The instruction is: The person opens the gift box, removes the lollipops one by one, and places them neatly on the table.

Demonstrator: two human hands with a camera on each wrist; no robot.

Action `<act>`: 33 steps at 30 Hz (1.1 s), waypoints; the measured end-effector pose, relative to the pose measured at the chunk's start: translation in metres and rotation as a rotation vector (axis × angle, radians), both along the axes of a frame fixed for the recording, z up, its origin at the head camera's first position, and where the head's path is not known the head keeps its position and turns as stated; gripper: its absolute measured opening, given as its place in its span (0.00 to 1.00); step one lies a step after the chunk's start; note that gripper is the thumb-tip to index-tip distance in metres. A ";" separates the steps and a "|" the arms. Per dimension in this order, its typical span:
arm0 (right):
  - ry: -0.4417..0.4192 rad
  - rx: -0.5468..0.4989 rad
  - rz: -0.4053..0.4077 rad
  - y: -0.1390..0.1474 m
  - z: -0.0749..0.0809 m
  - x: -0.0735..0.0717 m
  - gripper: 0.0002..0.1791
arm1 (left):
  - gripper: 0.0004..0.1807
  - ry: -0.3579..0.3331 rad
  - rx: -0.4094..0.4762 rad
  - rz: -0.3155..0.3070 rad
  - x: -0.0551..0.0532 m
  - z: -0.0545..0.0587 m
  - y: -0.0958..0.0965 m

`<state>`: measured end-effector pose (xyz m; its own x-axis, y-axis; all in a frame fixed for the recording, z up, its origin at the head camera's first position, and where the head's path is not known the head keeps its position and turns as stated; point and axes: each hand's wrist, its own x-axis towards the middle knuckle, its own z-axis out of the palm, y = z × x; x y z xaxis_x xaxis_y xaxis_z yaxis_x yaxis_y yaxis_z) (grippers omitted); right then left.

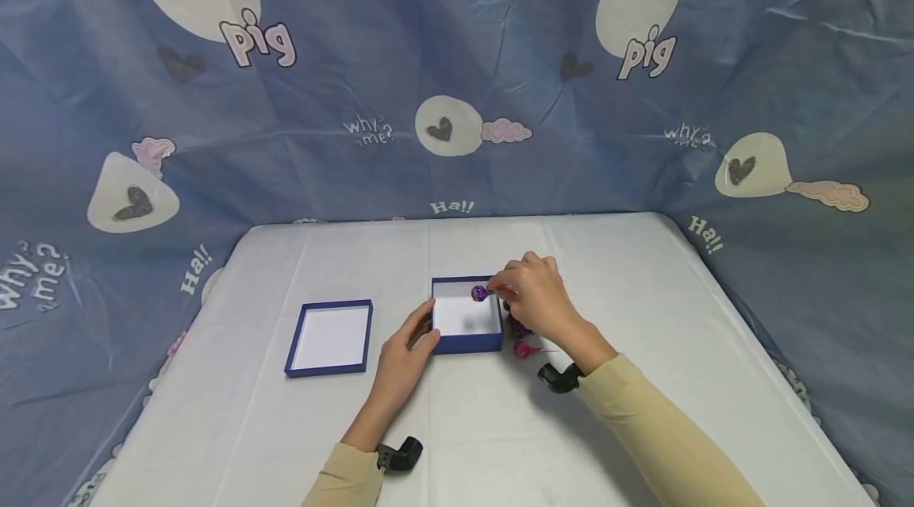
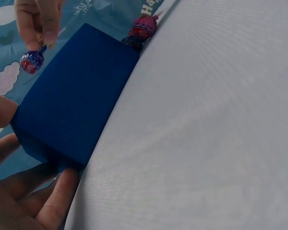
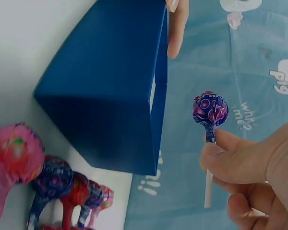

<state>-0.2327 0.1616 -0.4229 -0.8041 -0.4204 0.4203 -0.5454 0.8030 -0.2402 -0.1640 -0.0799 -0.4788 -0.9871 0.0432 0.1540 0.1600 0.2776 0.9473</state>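
A lollipop in a purple patterned wrapper is pinched by its white stick between the thumb and fingers of my right hand. Its candy end hangs over the inside of a blue box with a white interior. Against the box's left side and front left corner rests my left hand, its fingers fairly straight. Beside the box's right wall lie several more lollipops, including a pink one and a dark blue one. My right hand partly hides this group in the head view.
To the left of the box lies a blue-rimmed lid, white inside face up. A white cloth covers the table. Behind it hangs a blue printed curtain. Both wrists wear black bands.
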 end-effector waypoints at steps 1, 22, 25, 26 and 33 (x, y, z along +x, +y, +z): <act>-0.001 -0.002 -0.001 0.002 0.000 0.001 0.11 | 0.27 0.001 -0.002 -0.001 0.000 0.000 0.000; -0.046 -0.064 -0.047 0.050 -0.008 0.016 0.12 | 0.27 -0.010 0.006 -0.005 0.002 0.000 -0.001; -0.045 -0.067 -0.058 0.056 -0.009 0.017 0.12 | 0.27 -0.009 0.009 -0.008 0.002 0.000 -0.001; -0.041 -0.066 -0.062 0.058 -0.010 0.017 0.11 | 0.27 -0.008 0.007 -0.008 0.002 0.000 -0.002; -0.047 -0.056 -0.091 0.069 -0.013 0.020 0.11 | 0.27 0.006 0.003 0.004 -0.006 -0.011 -0.003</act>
<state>-0.2125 0.2308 -0.4359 -0.8570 -0.3222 0.4023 -0.4584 0.8332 -0.3093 -0.1698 -0.0829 -0.4902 -0.9863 0.0386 0.1602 0.1646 0.2750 0.9472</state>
